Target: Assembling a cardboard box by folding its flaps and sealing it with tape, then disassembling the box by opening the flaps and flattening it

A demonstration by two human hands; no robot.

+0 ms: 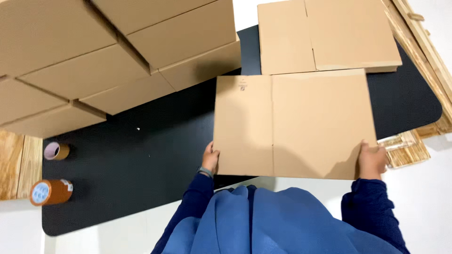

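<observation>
Left hand (pixel 210 159) and right hand (pixel 373 160) gripping near corners of flattened carton (pixel 292 124), long axis left-right between them, over black bench (pixel 141 164).

Left hand (pixel 210 159), right hand (pixel 373 161) grip flattened cardboard box (pixel 294 124) by near corners over black table (pixel 141 160).
</observation>
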